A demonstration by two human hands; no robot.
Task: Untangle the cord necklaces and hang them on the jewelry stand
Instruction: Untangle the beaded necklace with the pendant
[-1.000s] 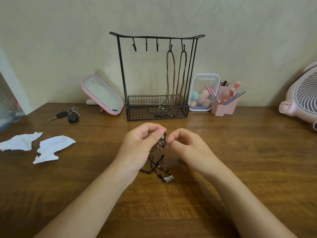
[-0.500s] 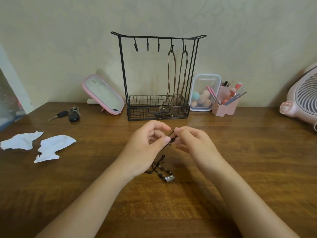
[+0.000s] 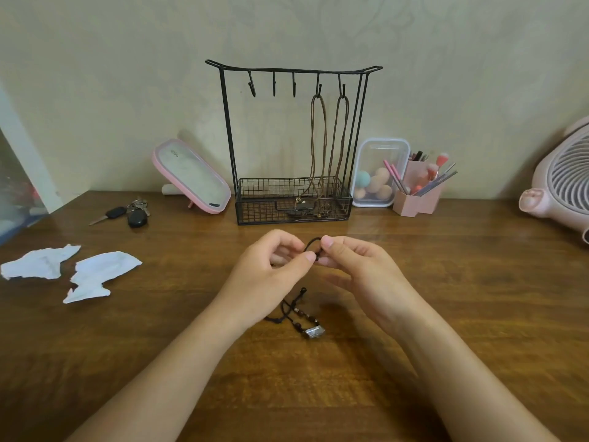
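Observation:
A black cord necklace with small beads and a silver pendant lies partly on the wooden table; its upper loop arches between my two hands. My left hand pinches the cord with thumb and fingers, and my right hand pinches the same loop from the other side. Behind them stands the black wire jewelry stand with a basket base. Two brown cord necklaces hang from its two right hooks; the three left hooks are bare.
A pink-framed mirror leans left of the stand, with car keys and torn white paper further left. A clear box of sponges, a pink brush holder and a pink fan stand at the right.
Both hands have risen slightly and drawn the cord's top into a small arched loop between the fingertips. The pendant end stays on the table.

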